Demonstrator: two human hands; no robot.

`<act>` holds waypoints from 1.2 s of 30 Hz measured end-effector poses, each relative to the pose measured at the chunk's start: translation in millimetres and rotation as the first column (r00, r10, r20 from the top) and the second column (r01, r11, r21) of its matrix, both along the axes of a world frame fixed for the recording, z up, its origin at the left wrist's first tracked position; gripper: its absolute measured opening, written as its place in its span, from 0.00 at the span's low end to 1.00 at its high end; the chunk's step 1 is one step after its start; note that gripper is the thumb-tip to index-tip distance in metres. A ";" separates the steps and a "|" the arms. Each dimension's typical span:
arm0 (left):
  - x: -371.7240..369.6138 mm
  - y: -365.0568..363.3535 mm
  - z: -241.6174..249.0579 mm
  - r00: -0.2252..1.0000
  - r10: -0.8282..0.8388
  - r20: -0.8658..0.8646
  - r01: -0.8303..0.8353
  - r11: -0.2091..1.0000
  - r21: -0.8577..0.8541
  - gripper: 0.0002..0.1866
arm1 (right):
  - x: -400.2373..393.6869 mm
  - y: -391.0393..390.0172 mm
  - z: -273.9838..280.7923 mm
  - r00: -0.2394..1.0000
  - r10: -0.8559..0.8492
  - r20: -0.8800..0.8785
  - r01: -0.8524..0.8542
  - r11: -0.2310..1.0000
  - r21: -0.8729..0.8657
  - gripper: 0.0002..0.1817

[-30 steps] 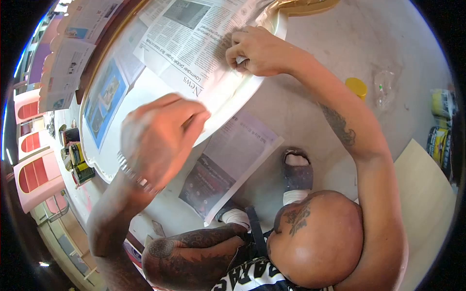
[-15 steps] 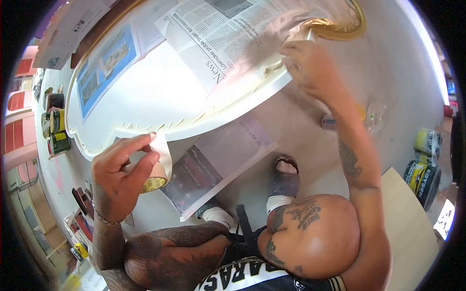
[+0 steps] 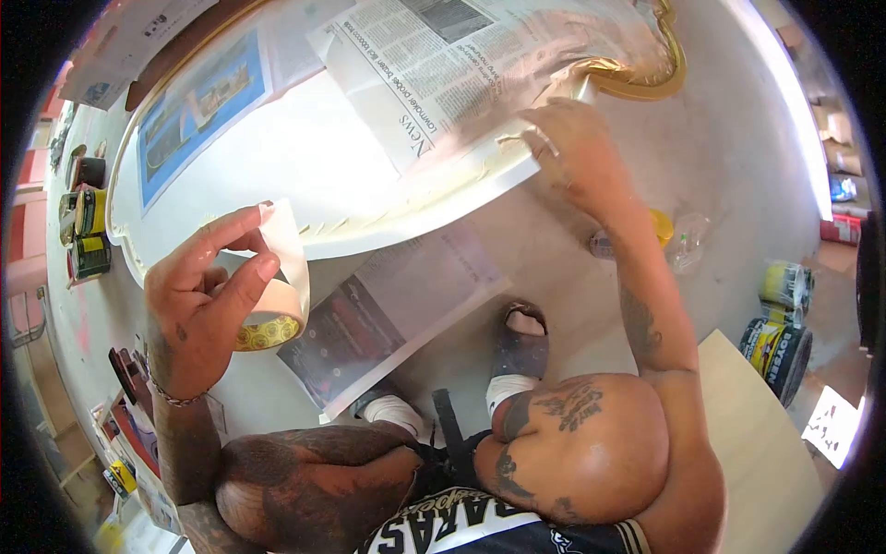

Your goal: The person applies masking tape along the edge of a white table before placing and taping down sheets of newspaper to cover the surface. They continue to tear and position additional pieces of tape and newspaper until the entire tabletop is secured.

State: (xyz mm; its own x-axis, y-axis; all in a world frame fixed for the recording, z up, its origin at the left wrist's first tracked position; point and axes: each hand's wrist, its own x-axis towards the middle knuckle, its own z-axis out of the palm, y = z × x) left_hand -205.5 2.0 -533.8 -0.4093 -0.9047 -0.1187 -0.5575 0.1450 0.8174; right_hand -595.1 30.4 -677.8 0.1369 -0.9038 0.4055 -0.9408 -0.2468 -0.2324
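My left hand [image 3: 208, 286] is closed on a roll of masking tape [image 3: 272, 319], with a pale strip of tape [image 3: 289, 242] rising from it between thumb and finger. A large curved white piece [image 3: 249, 175] lies in front of me, its rim lined with wrinkled tape. Printed newspaper [image 3: 415, 74] covers part of its surface. At the rim's right part, my right hand [image 3: 577, 152] is closed beside the loose, crumpled tape; whatever its fingers grip is hidden. Gold edging [image 3: 646, 88] shows just beyond that hand.
Newspaper [image 3: 388, 309] lies on the floor near my feet. A clear plastic bottle [image 3: 688, 242] lies right of my right forearm. Cans stand at the left [image 3: 89, 257] and right [image 3: 775, 355]. A pale board [image 3: 757, 443] is at the lower right.
My left hand and the tape roll have shifted left in view, with the tape strip raised higher. My right hand has moved slightly down along the rim. The whole view has shifted a little.
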 end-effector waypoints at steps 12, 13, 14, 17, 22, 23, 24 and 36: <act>-2.5 -0.2 3.6 0.999 -0.034 -0.002 0.034 0.999 0.021 0.21 | 8.2 14.4 -20.6 0.995 -0.028 -0.091 0.032 0.999 0.033 0.11; -3.0 -0.8 3.7 0.999 -0.036 0.010 0.036 0.999 0.019 0.21 | 2.0 10.9 -24.0 0.993 -0.039 -0.116 0.038 0.999 -0.007 0.10; -2.9 -1.0 3.7 0.999 -0.038 0.023 0.037 0.999 0.019 0.22 | -5.7 5.6 -26.9 0.988 -0.077 -0.131 0.074 0.997 -0.028 0.10; -4.2 0.8 3.3 0.998 -0.041 0.039 0.039 0.998 0.048 0.22 | -17.1 -2.5 -30.6 0.977 -0.137 -0.166 0.131 0.990 -0.043 0.08; -8.2 0.5 -12.8 0.992 -0.102 -0.069 0.108 0.991 0.082 0.23 | 26.9 11.4 -12.6 0.992 0.127 -0.018 -0.124 0.985 0.123 0.10; -8.5 -1.4 -19.1 0.988 -0.143 -0.056 0.145 0.988 0.051 0.23 | 41.3 13.3 -4.2 0.987 0.142 0.078 -0.150 0.982 0.110 0.11; -9.4 -2.7 -21.3 0.982 -0.184 -0.038 0.185 0.982 0.024 0.23 | 54.6 15.5 6.7 0.972 0.156 0.175 -0.175 0.980 0.098 0.11; -43.2 16.8 -23.4 0.934 -0.355 0.029 0.342 0.917 0.205 0.26 | 129.0 39.0 48.7 0.163 -0.329 0.930 -0.633 0.688 0.354 0.18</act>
State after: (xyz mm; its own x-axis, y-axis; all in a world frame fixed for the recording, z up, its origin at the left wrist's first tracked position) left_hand -248.7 18.9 -557.2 -0.6800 -0.6629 -0.3134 -0.5529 0.1828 0.8130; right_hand -466.2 69.5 -629.1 0.2877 -0.9293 -0.2317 0.1786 0.2898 -0.9403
